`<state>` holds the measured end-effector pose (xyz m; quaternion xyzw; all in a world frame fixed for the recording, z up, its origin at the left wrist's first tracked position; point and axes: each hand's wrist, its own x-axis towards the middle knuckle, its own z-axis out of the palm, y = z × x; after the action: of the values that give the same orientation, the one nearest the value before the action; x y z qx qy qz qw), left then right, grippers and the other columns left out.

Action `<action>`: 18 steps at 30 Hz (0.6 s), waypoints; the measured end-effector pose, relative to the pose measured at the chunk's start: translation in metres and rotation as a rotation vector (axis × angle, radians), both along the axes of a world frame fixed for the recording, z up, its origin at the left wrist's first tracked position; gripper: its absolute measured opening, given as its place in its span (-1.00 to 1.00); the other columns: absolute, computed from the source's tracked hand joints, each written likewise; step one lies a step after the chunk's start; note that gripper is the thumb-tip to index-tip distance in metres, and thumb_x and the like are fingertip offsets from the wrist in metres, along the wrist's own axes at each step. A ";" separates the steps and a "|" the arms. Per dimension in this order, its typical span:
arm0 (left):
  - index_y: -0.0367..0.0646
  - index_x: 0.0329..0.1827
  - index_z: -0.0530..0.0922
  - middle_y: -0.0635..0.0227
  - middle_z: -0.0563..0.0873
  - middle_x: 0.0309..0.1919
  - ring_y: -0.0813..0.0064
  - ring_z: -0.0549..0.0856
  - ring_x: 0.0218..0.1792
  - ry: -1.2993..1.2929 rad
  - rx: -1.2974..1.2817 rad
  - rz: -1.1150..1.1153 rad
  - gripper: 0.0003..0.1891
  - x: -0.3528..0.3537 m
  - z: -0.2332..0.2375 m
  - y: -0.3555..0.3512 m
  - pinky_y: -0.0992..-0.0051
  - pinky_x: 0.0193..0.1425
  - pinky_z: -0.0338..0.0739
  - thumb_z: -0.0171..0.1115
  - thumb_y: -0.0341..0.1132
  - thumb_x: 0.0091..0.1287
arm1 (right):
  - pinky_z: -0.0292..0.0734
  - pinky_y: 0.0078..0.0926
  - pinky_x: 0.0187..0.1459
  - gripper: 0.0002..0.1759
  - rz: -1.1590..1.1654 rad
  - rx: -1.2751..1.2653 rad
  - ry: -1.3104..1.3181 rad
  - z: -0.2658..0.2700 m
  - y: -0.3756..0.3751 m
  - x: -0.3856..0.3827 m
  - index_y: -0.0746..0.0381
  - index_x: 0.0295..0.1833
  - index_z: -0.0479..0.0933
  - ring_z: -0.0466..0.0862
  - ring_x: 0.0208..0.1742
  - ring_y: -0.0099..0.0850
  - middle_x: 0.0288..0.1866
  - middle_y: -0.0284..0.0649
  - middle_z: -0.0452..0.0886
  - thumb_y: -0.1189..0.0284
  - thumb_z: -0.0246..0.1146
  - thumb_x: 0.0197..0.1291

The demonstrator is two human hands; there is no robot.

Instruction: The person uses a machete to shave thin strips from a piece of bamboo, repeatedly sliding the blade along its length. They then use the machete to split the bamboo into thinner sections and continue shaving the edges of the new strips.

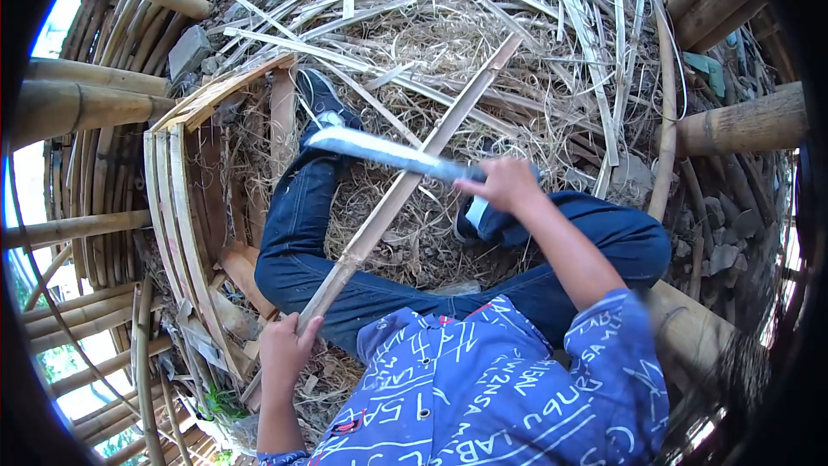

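My left hand (286, 349) is wrapped round the near end of a split bamboo piece (376, 223). That piece slants away from me to the upper right, across my left leg, its hollow inner side and a node showing. My right hand (507, 183) grips the handle of a machete (378, 148). The long blade points left and overlaps the bamboo in this view, its tip near my shoe (323, 97). I sit on the ground with my legs bent and spread around the bamboo.
Thin bamboo strips (595, 52) and curly shavings (423, 43) cover the ground ahead. A wooden crate (185, 207) stands close on my left. Bamboo poles (95, 103) line the left side, and thick bamboo poles (733, 125) lie on the right beside stones (724, 237).
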<state>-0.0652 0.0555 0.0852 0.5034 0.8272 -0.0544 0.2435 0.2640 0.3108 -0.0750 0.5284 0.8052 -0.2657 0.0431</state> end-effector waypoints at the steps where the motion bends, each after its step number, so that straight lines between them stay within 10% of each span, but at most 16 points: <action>1: -0.30 -0.54 0.55 -0.05 0.57 -0.66 -0.10 0.62 -0.52 0.022 -0.033 0.009 -0.43 -0.001 0.004 -0.005 0.09 -0.39 0.48 0.27 0.13 0.27 | 0.62 -0.10 -0.19 -0.15 -0.099 -0.018 0.012 -0.006 0.010 0.009 0.21 -0.30 0.70 0.74 -0.28 -0.05 -0.40 0.05 0.70 -0.44 0.07 0.05; 18: -0.26 -0.59 0.52 -0.02 0.55 -0.70 -0.09 0.60 -0.58 0.060 0.009 -0.102 -0.41 -0.002 0.009 -0.013 0.11 -0.45 0.47 0.33 0.19 0.17 | 0.62 -0.13 -0.17 -0.17 -0.166 0.054 -0.091 -0.021 0.035 0.035 0.22 -0.31 0.70 0.74 -0.20 -0.07 -0.32 0.04 0.72 -0.42 0.13 0.03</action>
<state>-0.0669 0.0422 0.0938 0.5441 0.8077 -0.0780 0.2132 0.2985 0.3456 -0.0961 0.6059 0.7627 -0.2222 0.0432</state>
